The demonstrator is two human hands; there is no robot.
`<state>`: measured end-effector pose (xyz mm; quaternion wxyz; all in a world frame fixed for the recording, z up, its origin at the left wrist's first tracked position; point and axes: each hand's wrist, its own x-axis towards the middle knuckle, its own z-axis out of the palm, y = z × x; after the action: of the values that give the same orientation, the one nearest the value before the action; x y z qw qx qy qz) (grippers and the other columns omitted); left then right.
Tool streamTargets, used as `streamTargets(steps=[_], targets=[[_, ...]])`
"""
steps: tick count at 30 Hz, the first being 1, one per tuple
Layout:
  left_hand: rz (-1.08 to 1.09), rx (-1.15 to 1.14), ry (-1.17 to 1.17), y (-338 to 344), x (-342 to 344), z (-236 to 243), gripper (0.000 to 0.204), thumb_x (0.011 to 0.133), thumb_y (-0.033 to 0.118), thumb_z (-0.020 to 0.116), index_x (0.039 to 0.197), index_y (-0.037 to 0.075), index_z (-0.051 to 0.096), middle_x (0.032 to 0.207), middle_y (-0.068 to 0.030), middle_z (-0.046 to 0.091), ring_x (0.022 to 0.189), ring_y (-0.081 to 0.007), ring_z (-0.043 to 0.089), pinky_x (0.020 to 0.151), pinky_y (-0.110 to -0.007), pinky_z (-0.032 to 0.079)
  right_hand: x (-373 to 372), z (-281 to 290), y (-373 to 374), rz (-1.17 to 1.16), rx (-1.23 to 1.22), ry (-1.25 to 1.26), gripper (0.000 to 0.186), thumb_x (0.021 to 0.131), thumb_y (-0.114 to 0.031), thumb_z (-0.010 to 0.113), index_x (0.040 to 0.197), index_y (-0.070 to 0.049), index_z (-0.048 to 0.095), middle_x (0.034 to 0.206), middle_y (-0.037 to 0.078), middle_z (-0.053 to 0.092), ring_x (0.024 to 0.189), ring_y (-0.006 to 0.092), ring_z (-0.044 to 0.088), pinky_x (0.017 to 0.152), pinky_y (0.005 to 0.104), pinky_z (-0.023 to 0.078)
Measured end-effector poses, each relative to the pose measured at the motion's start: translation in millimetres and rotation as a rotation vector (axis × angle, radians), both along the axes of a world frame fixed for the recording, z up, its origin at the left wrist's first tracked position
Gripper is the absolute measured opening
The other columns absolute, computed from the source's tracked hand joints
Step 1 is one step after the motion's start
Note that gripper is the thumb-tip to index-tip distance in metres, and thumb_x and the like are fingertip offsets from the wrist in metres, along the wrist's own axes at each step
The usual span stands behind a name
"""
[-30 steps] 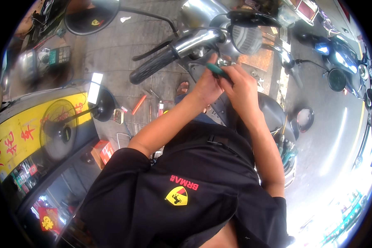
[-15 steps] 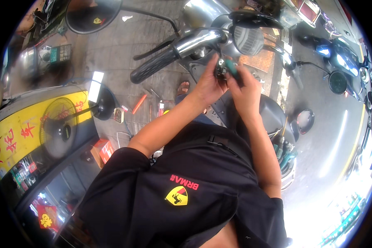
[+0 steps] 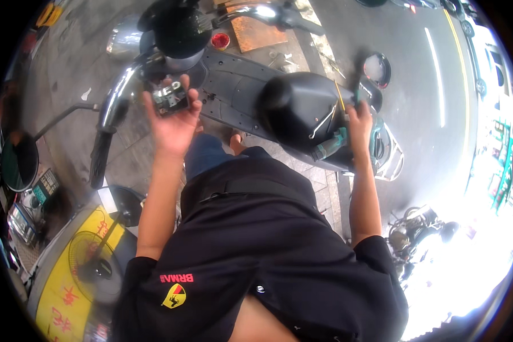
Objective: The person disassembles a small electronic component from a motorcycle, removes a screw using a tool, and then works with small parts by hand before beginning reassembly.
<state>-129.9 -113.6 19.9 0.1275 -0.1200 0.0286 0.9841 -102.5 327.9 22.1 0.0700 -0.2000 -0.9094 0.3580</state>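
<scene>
In the palm of my left hand [image 3: 175,128] lies a small boxy black and metal part [image 3: 170,98], with my fingers curled up round it. It is held beside the scooter's chrome handlebar [image 3: 121,91]. At the right, over the rear of the black seat [image 3: 293,102], my right hand [image 3: 359,122] is closed on a slim tool with a dark green handle [image 3: 357,94]; its tip is too blurred to make out. Close to that hand a wrench [image 3: 324,122] and a teal power tool [image 3: 332,145] lie on the seat, next to a thin yellow rod [image 3: 340,94].
The scooter's flat footboard [image 3: 239,80] stretches between handlebar and seat. A rubber grip [image 3: 101,155] and a round mirror [image 3: 20,161] stick out at the left. Beyond stand a fan [image 3: 100,268], a red tub [image 3: 220,40] and a rusty plate [image 3: 253,31].
My hands have parted: the left keeps the black and metal part, while the right has swung to the seat's rear with the green-handled tool. The view has turned toward the right.
</scene>
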Motion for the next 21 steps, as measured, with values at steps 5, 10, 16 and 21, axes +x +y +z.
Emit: streamTargets(steps=[5,10,16,21], targets=[[-0.040,-0.022,0.002,-3.5,-2.8,0.8,0.048,0.095,0.052,0.058,0.123,0.014,0.063,0.134,-0.0166,0.058,0.113,-0.0344,0.060,0.091,-0.045,0.050,43.8,-78.7,0.4,0.196,0.230,-0.173,0.021,0.085,-0.019,0.070,0.100,-0.005,0.066,0.092,0.017,0.066,0.086,0.0407,0.064,0.071,0.0460,0.050],[-0.010,-0.060,0.000,-9.5,1.7,2.2,0.046,0.094,0.051,0.060,0.121,0.014,0.064,0.136,-0.0165,0.057,0.117,-0.0351,0.058,0.094,-0.046,0.049,29.9,-114.1,-12.3,0.364,0.457,-0.205,0.027,0.083,-0.016,0.070,0.107,-0.008,0.061,0.097,0.015,0.064,0.090,0.0382,0.065,0.075,0.0478,0.053],[-0.040,-0.006,-0.041,2.7,-3.7,11.8,0.046,0.094,0.053,0.059,0.118,0.015,0.063,0.130,-0.0157,0.061,0.111,-0.0344,0.063,0.090,-0.047,0.054,22.7,-129.1,1.2,0.436,0.630,-0.402,0.033,0.084,-0.016,0.070,0.114,-0.010,0.058,0.103,0.013,0.064,0.091,0.0342,0.068,0.071,0.0460,0.056],[0.025,-0.157,0.033,2.9,-2.4,9.1,0.052,0.093,0.060,0.055,0.119,0.015,0.063,0.128,-0.0154,0.062,0.107,-0.0321,0.064,0.089,-0.044,0.054,13.1,-124.9,1.5,0.516,0.634,-0.448,0.029,0.084,-0.015,0.070,0.109,-0.008,0.056,0.101,0.016,0.063,0.088,0.0379,0.067,0.072,0.0479,0.056]])
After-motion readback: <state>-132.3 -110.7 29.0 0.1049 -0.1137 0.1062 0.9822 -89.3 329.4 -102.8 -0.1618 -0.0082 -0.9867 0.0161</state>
